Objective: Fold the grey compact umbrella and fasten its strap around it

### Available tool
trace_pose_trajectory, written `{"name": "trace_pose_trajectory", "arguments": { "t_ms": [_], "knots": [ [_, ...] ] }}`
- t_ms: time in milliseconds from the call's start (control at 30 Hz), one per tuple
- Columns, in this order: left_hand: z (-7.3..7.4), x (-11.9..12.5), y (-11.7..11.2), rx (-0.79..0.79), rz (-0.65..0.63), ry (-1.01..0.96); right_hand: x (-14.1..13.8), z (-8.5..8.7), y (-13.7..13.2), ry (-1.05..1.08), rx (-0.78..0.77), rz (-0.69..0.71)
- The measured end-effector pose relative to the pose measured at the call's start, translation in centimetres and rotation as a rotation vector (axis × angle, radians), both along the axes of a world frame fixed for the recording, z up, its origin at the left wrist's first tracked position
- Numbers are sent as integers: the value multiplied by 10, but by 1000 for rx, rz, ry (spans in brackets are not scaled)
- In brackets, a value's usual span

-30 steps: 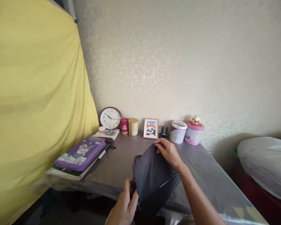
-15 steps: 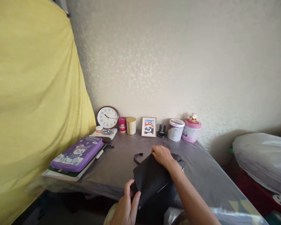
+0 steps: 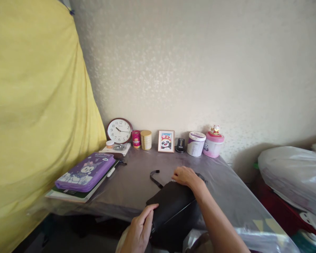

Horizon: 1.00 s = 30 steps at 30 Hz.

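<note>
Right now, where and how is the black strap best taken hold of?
Probably pinch the black strap near its far end, coming from the left: it curves out beyond the black bundle, while the right hand is close on its right.

- Wall clock (image 3: pixel 120 130), table's (image 3: pixel 136 172) back left corner: dial numerals 12, 1, 2, 5 through 11 readable; short hand near 10, long hand toward 3; dial lettering too small.
- Pink can (image 3: pixel 136 139), back edge: pale lettering, illegible.
- White-and-purple tub (image 3: pixel 196 144), near back right corner: print illegible.
</note>
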<state>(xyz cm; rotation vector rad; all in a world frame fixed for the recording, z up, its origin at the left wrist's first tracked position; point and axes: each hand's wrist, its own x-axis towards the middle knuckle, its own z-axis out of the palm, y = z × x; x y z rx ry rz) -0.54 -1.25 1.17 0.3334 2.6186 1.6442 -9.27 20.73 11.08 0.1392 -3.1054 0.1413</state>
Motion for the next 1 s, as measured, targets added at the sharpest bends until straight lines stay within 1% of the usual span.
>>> {"name": "trace_pose_trajectory", "arguments": {
  "t_ms": [33, 100, 133, 200, 233, 267, 300, 333, 400, 467, 500, 567, 633, 700, 867, 1000],
  "knots": [
    [1, -1, 0, 49, -8, -47, 2, 4, 5, 43, -13, -23],
    [6, -3, -2, 172, 1, -166, 5, 12, 20, 223, -134, -61],
    [9, -5, -2, 227, 17, -215, 6, 15, 29, 383, -284, -87],
    [18, -9, -5, 312, 49, -272, 8, 15, 47, 693, -645, -180],
    [22, -13, -7, 346, 56, -258, 9, 14, 55, 804, -818, -237],
    [27, -16, -10, 376, 45, -226, 9, 11, 63, 851, -967, -279],
    [33, -20, -13, 400, 51, -210, 10, 7, 68, 833, -1100, -304],
    [39, -24, -16, 429, 63, -198, 10, 2, 72, 747, -1215, -310],
    [51, -29, -23, 451, 103, -177, 11, -6, 72, 459, -1371, -281],
    [64, -32, -28, 459, 131, -145, 13, -12, 65, 184, -1436, -223],
    [69, -33, -30, 460, 142, -124, 14, -13, 61, 86, -1450, -187],
    [79, -34, -32, 459, 161, -88, 16, -15, 51, -55, -1466, -100],
    [84, -35, -34, 460, 182, -68, 17, -15, 43, -150, -1477, -24],
    [85, -36, -36, 464, 195, -56, 18, -15, 37, -192, -1477, 16],
    [82, -38, -39, 471, 181, -32, 19, -14, 29, -171, -1450, 38],
    [82, -38, -39, 464, 209, -58, 21, -11, 34, -167, -1427, 10]
  ]
}}
